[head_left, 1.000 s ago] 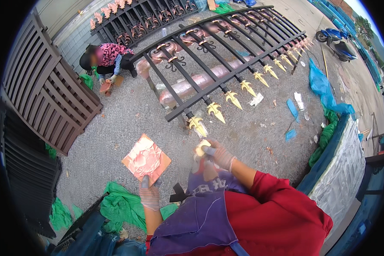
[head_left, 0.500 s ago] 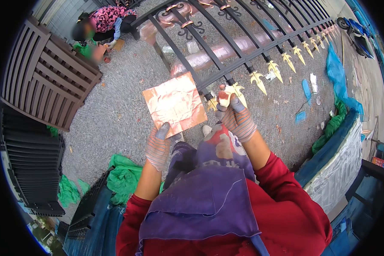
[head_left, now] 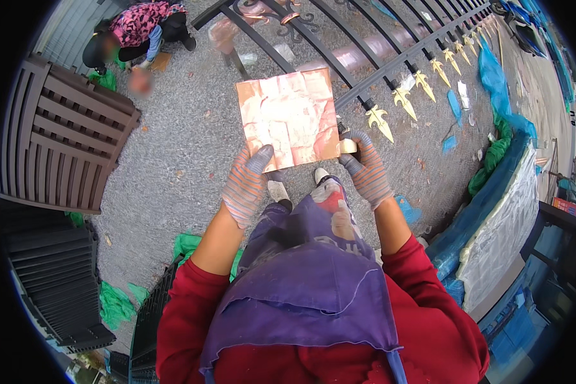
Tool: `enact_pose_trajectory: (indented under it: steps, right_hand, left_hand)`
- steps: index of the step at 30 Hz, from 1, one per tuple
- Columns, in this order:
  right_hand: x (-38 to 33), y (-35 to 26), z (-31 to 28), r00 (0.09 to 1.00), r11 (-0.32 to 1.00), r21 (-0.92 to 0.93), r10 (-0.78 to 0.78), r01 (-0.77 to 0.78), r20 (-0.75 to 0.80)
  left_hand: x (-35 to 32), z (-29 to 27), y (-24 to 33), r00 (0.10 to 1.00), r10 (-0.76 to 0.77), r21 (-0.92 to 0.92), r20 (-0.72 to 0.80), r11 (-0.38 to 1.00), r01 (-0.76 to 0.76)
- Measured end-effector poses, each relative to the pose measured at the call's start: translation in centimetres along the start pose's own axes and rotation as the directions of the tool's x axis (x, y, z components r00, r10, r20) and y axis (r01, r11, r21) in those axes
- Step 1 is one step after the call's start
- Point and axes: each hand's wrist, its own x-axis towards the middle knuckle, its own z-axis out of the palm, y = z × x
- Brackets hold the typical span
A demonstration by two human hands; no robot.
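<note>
My left hand (head_left: 245,182), in a striped glove with grey fingertips, pinches the lower left edge of a square, creased, copper-coloured sheet (head_left: 288,121). Bright glare washes out the sheet's middle. At its right edge, my right hand (head_left: 369,173), gloved alike, closes round a small cream-coloured piece (head_left: 348,146); fingers hide most of it, so its kind is unclear. Just beyond stands a black metal fence panel (head_left: 422,43) with scroll ornaments, lying at a slant. Gold-coloured spearheads (head_left: 378,121) tip its bars, and the sheet covers the nearest corner.
At the upper left a person (head_left: 137,32) crouches on grey gravel (head_left: 173,141). Brown slatted panels (head_left: 70,134) and black panels (head_left: 48,275) line the left. Blue sheeting (head_left: 496,80), green netting (head_left: 493,166) and a pale wrapped slab (head_left: 502,230) lie to the right. Pink-wrapped lengths (head_left: 365,54) rest beneath the fence.
The sheet has moved right and up, now in front of the fence corner. My right hand has turned and come to the sheet's edge, still holding the cream-coloured piece. The view has shifted slightly.
</note>
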Motion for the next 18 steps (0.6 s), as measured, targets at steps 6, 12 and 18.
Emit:
enact_pose_trajectory:
  steps: [6, 12, 18]
  right_hand:
    - [-2.3, 1.0, 0.4, 0.996, 0.996, 0.081, -0.017, 0.024, -0.090]
    - [-2.8, 0.9, 0.2, 0.995, 1.000, 0.003, -0.015, 0.015, -0.098]
    - [-3.4, 1.0, -1.6, 0.988, 0.952, 0.305, 0.061, -0.015, -0.143]
  left_hand:
    - [-0.1, -3.1, -0.3, 0.966, -0.210, -0.179, -0.153, 0.967, 0.182]
    - [-1.1, -2.0, 0.1, 0.990, -0.137, -0.076, -0.013, 0.988, 0.136]
    - [-0.2, -0.9, -2.6, 0.985, -0.161, -0.108, -0.067, 0.982, 0.154]
